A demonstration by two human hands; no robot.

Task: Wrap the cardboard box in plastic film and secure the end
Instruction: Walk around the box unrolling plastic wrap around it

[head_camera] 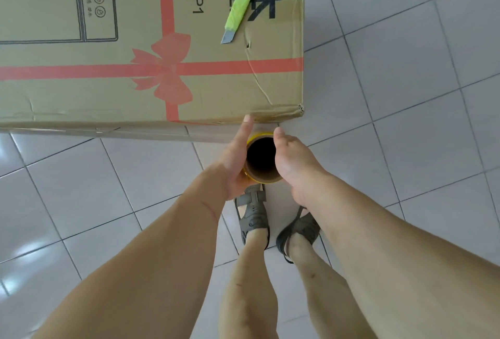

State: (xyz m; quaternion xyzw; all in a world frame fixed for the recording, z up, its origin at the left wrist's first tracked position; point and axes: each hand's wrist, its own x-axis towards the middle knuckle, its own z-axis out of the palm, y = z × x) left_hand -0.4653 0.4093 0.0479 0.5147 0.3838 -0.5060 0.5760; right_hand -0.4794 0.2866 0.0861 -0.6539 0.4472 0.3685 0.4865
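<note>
Here both hands clasp the film roll (262,158): left hand (234,161) and right hand (290,161) curl round its sides, long axis upright, just beside the cardboard box (135,81) near its front right corner; a utility knife (239,8) lies beyond.

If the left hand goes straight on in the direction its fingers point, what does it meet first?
Most likely the cardboard box: the left hand, holding the film roll, already has its fingertip at the box's near edge, though depth is unclear.
</note>
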